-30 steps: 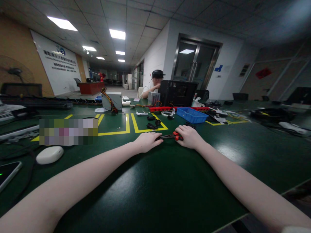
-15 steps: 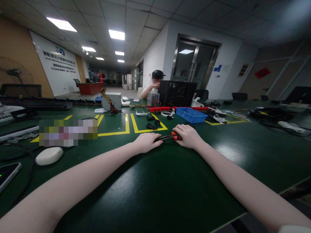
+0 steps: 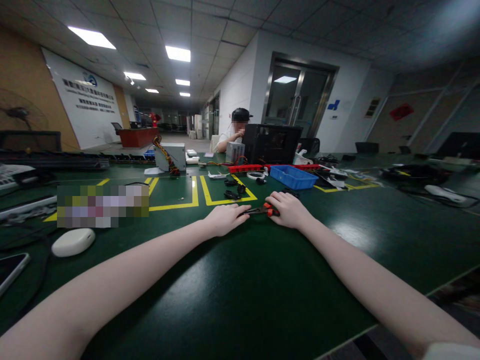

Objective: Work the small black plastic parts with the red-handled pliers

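A pair of pliers [image 3: 258, 211] with red and black handles lies level between my two hands, low over the green table. My right hand [image 3: 288, 209] is closed around the handles, its fingers curled over the top. At the other end, my left hand [image 3: 226, 220] has its thumb and fingers closed about the dark jaws. Whether something small sits in the jaws is hidden by those fingers. Just beyond the hands, several black cable pieces [image 3: 234, 192] lie inside a yellow taped square.
A blue tray [image 3: 293, 177] stands behind my right hand. Farther back are a black computer case [image 3: 273, 145], a power supply [image 3: 170, 157] with bundled wires, and a seated person [image 3: 233, 132]. On the left lie a white rounded case [image 3: 73, 242] and a phone [image 3: 13, 270].
The view has shifted slightly. The pliers stay between both hands, and the left fingers look a little straighter along the jaws. The phone's screen shows less at the left edge.
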Demonstrator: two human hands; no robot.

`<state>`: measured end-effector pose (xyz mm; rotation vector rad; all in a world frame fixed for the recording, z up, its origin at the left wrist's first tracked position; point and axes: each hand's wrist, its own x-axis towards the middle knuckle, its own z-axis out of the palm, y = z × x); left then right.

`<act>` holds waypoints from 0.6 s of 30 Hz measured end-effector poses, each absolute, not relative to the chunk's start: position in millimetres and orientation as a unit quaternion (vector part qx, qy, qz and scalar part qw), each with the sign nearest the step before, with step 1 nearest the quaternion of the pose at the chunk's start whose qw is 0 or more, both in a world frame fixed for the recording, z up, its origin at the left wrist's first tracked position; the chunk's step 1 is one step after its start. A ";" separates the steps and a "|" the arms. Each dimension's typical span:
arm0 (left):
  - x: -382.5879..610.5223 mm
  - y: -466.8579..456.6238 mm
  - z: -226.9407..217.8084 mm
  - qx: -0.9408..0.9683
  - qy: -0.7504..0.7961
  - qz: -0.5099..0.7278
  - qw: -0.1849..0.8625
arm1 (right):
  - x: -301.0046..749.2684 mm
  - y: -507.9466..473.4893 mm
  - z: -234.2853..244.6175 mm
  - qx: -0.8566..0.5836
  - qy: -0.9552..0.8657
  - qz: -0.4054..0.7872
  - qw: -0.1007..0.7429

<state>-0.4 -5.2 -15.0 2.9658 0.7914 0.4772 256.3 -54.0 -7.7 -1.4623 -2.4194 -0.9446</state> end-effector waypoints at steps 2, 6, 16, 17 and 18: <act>-0.4 -5.4 -15.0 0.955 0.255 0.153 0.014 | 256.5 -53.7 -7.8 -0.489 -0.808 -0.319 0.075; -0.9 -6.4 -14.8 0.954 0.259 0.151 0.010 | 256.4 -53.6 -7.8 -0.491 -0.805 -0.326 0.073; -0.9 -5.2 -16.7 0.952 0.260 0.160 0.017 | 256.1 -53.6 -7.6 -0.484 -0.808 -0.327 0.078; -0.8 -4.7 -16.9 0.952 0.259 0.160 0.019 | 256.1 -53.6 -7.6 -0.485 -0.808 -0.325 0.077; -0.7 -4.0 -17.1 0.952 0.258 0.162 0.022 | 256.1 -53.5 -7.6 -0.485 -0.808 -0.324 0.077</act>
